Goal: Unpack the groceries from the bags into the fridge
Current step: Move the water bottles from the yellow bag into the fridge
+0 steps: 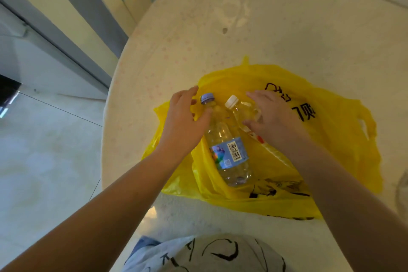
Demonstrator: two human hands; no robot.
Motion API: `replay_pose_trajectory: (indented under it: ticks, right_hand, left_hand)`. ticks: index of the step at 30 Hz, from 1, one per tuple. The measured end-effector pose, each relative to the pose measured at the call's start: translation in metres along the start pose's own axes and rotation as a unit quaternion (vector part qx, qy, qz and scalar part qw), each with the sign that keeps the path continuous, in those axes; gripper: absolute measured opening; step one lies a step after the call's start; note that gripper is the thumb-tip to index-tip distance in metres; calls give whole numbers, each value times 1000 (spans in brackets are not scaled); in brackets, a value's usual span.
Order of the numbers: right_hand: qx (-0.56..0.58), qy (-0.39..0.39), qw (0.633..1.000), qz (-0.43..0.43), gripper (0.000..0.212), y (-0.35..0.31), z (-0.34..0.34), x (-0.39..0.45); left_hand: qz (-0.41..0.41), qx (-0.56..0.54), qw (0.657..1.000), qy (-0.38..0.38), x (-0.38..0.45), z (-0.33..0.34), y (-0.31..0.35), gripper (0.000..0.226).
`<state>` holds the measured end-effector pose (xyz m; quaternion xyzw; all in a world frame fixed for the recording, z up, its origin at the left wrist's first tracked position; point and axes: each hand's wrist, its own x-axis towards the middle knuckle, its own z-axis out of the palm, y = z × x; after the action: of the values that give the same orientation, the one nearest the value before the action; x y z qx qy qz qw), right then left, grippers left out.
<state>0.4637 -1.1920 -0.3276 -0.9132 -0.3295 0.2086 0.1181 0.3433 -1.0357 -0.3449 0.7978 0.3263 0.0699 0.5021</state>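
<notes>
A yellow plastic bag [331, 130] lies open and flat on the round table [242, 28]. Two clear water bottles lie on their sides in it. The one with a blue cap and blue label [228, 154] is on the left. My left hand [185, 121] reaches over its neck with fingers spread; the thumb touches the bottle's shoulder. The white-capped bottle [239, 108] lies to its right. My right hand [271, 117] curls round it, thumb below and fingers above. Its lower part is hidden under my wrist.
The table's pale cloth has a small dark spot [224, 30] at the back. Tiled floor [44, 150] lies to the left, with grey and cream cabinet panels [66, 28] beyond. A clear rounded object [403, 192] shows at the right edge.
</notes>
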Motion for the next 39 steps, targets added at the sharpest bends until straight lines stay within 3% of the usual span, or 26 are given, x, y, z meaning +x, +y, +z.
replay_pose_trajectory:
  ticks: [4, 8, 17, 23, 28, 34, 39]
  right_hand:
    - [-12, -1, 1000, 15, 70, 3, 10, -15]
    - [-15, 11, 999, 35, 73, 6, 12, -17]
    - [-37, 18, 997, 70, 79, 12, 14, -20]
    - [92, 87, 989, 72, 78, 23, -11, -33]
    - [185, 195, 961, 60, 83, 25, -33, -52]
    - [252, 265, 930, 43, 85, 25, -23, -81]
    - [275, 297, 910, 86, 88, 30, -6, -95]
  left_hand:
    - [-79, 40, 992, -93, -5, 16, -14, 63]
    - [-114, 14, 985, -132, -7, 25, -10, 71]
    - [-125, -20, 988, -92, -9, 40, 16, 78]
    - [-7, -41, 995, -90, -28, 41, 34, 97]
    - [98, -35, 990, -92, -36, 30, 53, 107]
    - [165, 22, 983, -71, -29, 31, 53, 72]
    - [208, 58, 972, -88, -42, 39, 53, 71]
